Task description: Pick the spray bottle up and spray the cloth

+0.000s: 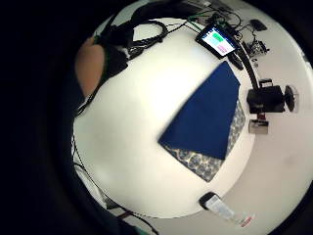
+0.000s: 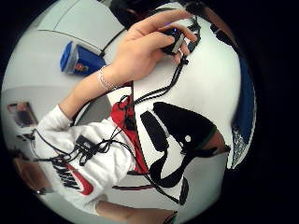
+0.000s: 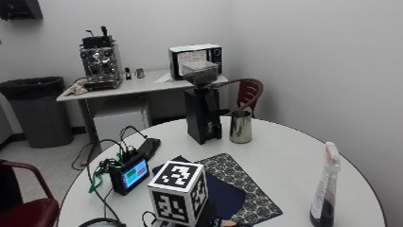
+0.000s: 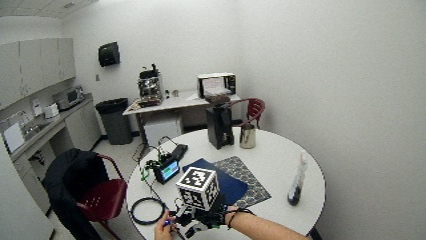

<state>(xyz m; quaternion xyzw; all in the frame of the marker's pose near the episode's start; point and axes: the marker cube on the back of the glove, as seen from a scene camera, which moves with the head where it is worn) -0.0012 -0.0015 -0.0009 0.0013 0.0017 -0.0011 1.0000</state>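
The spray bottle (image 3: 324, 189), clear with dark liquid at its bottom, stands upright near the table's right edge (image 4: 296, 180). A dark blue cloth (image 3: 217, 189) lies flat on a patterned mat (image 3: 252, 198) in the middle of the round white table (image 3: 296, 156). My gloved right hand (image 4: 210, 217) hovers over the table's near edge, in front of the cloth and well left of the bottle. It holds nothing. Its palm looks out over the cloth (image 1: 205, 115) and the bottle (image 1: 222, 208).
A black coffee grinder (image 3: 203, 106) and a metal cup (image 3: 240, 126) stand behind the mat. A small screen device (image 3: 129, 175) sits left of the cloth. The person's bare left hand (image 2: 145, 46) pinches a small black device beside my hand. A red chair (image 4: 103, 197) stands at the left.
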